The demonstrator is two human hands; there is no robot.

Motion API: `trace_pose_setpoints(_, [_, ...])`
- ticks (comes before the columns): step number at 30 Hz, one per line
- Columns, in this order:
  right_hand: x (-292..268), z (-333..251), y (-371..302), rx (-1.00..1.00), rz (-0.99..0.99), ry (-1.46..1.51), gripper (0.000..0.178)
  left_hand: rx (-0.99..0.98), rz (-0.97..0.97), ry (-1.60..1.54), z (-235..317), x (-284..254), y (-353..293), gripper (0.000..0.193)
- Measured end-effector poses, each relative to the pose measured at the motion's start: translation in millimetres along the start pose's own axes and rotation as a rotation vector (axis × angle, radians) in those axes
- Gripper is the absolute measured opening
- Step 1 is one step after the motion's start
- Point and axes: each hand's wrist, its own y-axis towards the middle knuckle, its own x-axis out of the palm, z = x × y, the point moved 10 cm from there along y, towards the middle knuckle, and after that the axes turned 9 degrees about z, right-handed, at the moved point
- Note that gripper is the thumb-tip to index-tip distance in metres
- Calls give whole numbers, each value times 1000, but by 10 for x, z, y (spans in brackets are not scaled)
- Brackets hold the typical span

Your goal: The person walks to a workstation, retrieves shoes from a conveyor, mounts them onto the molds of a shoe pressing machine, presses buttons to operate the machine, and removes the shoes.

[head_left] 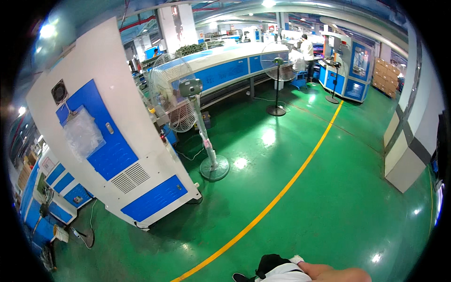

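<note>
At the lower edge, my bare right forearm reaches in from the right. On its end, my right hand (296, 259) wears a white glove and rests close to my dark trousers (272, 262) and the white cloth (286, 272) at my waist. The glove is small in view, and its fingers cannot be made out, so neither its grip nor anything in it shows. My left hand is out of the picture. A dark shoe (239, 277) shows beside the trousers on the green floor (300, 207).
A white and blue machine cabinet (112, 127) stands at left, with a pedestal fan (206, 141) beside it. Farther off are a second fan (277, 84), a long machine (221, 70) and a person (307, 49). A yellow line (282, 192) curves past a pillar (408, 150) and cartons (385, 77).
</note>
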Motion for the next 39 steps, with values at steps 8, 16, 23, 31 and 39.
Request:
trace_pose_setpoints(8, [40, 855, 302, 103, -14, -119, 44, -62, -2, 118, -35, 164, 302, 49])
trace_pose_setpoints(16, [-608, 957, 961, 104, -94, -51, 33, 48, -278, 60, 2216, 1063, 165, 46])
trace_pose_setpoints(23, [-1437, 876, 1741, -81, -195, 20, 19, 275, -335, 353, 4096, 2076, 740, 53])
trace_pose_setpoints(31, [-2448, 1183, 2481, 466, 34, 686, 22, 473, -419, 528, 5952, 3351, 1089, 47])
trace_pose_setpoints(39, [-2326, 1875, 3618, 263, 232, 243, 39, 645, -557, 394, 8211, 4574, 1851, 46])
